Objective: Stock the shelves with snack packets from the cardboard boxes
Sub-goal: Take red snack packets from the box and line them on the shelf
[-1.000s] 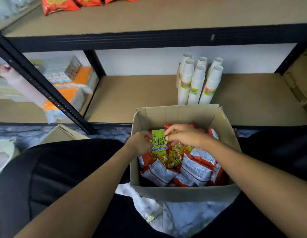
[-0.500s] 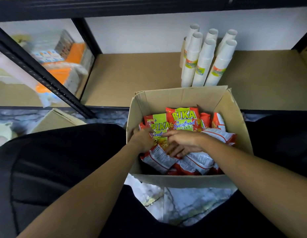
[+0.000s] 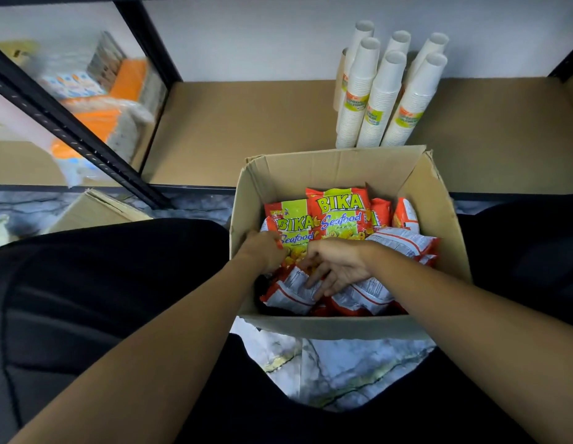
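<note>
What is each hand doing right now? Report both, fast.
Left hand: curled, gripping the front BIKA packet by its edge.
Right hand: open, resting on a face-down packet.

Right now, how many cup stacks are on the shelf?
7 cup stacks on the shelf behind the box: three in front, three behind, and one mostly hidden at far left. More may be hidden.

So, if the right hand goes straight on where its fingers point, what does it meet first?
Probably the white-backed packet at the near left of the cardboard box: the right hand points its fingers down onto it and seems to touch it, though depth is unclear.
</note>
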Demonstrator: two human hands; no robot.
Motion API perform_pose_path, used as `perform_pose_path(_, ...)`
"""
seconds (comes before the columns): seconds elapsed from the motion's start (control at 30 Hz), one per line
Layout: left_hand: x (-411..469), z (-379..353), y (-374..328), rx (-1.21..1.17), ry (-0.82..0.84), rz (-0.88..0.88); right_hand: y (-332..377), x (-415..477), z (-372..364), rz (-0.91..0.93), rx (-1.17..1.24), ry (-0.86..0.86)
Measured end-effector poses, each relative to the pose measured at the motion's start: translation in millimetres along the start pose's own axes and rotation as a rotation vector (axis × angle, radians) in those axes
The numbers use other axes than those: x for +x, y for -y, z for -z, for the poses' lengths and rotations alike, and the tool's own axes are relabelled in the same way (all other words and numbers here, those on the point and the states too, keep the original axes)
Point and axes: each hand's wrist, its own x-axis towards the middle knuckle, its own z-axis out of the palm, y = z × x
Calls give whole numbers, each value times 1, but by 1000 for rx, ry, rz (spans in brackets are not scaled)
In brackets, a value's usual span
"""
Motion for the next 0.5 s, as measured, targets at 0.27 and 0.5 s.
perform_pose_path(0.27, -16, 24, -17, -215, -366, -102, 21, -32, 7, 75, -30, -120)
perform_pose_path(0.5, -26, 55, -24, -276, -480, -181, 32, -65, 26, 351, -173, -488)
